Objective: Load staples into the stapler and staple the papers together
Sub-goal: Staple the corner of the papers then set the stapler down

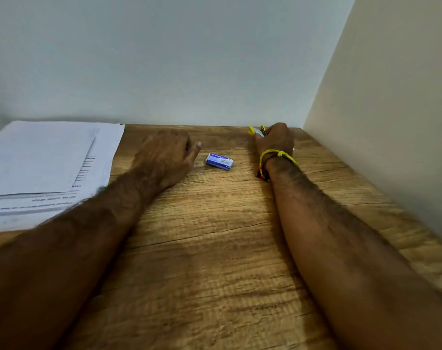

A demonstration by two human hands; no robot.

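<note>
A small blue and white staple box [219,161] lies flat on the wooden table [214,248], between my two hands. My left hand [164,157] hovers just left of the box with fingers curled under and the thumb stretched toward it, holding nothing. My right hand [275,140] is at the far right back of the table, its fingers wrapped round a yellow stapler [257,130], most of which is hidden behind the hand. A stack of printed white papers [45,168] lies at the far left of the table.
The table sits in a corner: a pale wall [189,59] runs along its back edge and a beige wall [391,122] along its right side. A yellow thread bracelet [278,155] circles my right wrist.
</note>
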